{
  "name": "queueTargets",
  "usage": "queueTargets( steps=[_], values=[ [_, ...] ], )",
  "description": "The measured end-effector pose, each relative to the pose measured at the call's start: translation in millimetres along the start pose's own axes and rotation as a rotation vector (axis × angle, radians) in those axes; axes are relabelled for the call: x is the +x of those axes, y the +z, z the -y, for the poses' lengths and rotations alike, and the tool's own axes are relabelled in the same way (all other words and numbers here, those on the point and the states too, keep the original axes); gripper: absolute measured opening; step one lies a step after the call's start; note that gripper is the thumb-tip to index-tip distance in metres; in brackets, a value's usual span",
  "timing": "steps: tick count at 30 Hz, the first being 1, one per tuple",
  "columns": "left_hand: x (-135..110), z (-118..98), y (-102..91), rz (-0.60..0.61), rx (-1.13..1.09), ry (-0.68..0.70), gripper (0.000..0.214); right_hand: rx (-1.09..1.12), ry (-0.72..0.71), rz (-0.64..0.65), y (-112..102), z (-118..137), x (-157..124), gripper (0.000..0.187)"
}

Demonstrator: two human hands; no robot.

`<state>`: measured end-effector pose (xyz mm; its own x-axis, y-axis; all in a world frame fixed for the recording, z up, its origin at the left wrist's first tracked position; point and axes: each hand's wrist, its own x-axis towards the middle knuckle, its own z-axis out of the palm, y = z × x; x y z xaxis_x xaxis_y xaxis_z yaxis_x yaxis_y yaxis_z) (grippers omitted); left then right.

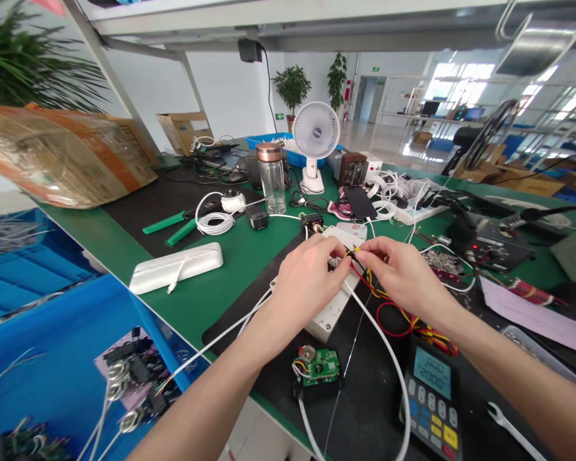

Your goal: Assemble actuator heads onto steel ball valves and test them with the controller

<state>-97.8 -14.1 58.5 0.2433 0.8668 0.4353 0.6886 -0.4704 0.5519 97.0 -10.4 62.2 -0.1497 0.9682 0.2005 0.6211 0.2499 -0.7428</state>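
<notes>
My left hand [307, 272] and my right hand [400, 269] meet above a long pale grey box [327, 320]. The fingertips of both are pinched closed on thin wires [350, 255], black and yellow among them. What exactly the fingers grip is partly hidden. Red, yellow and black leads [379, 291] hang below my right hand and run down to a handheld meter [432, 384] with a lit display. A white cable [388, 349] curves down from between the hands. Nearer me lies a green circuit board [319, 368] with a white cable attached.
A glass bottle [272, 186] and a white fan [315, 131] stand behind. To the left are a white bar-shaped case [177, 267], green-handled pliers [182, 232] and blue bins [125, 307]. At right sit a wrench [513, 432] and a black control unit [494, 246].
</notes>
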Motion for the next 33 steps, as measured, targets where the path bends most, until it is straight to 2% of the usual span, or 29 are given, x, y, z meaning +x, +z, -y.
queueTargets(
  steps=[5, 9, 13, 21, 28, 33],
  values=[
    [-2.7, 1.6, 0.6, -0.044, -0.062, 0.008, 0.008, -0.007, 0.003, -0.052, -3.4, -3.0, -8.7, 0.023],
    [-4.4, 3.1, 1.2, -0.061, -0.114, -0.002, 0.007, 0.138, 0.066, -0.067, -11.6, -8.1, -6.6, 0.033],
    [-5.3, 5.5, 0.8, -0.053, -0.166, -0.032, 0.007, 0.285, 0.152, -0.063, -17.2, -0.6, -4.1, 0.037],
    [-6.7, 8.9, -1.4, -0.011, -0.27, -0.057, 0.01, 0.389, 0.25, 0.129, -7.2, 5.4, -1.2, 0.043],
    [-6.2, 11.6, -2.5, 0.007, -0.313, -0.081, 0.007, 0.565, 0.222, 0.293, -10.5, -7.3, 9.2, 0.04],
    [-6.3, 13.9, -1.6, 0.012, -0.321, -0.088, 0.008, 0.589, 0.206, 0.444, -15.5, -9.5, 10.8, 0.042]
  ],
)
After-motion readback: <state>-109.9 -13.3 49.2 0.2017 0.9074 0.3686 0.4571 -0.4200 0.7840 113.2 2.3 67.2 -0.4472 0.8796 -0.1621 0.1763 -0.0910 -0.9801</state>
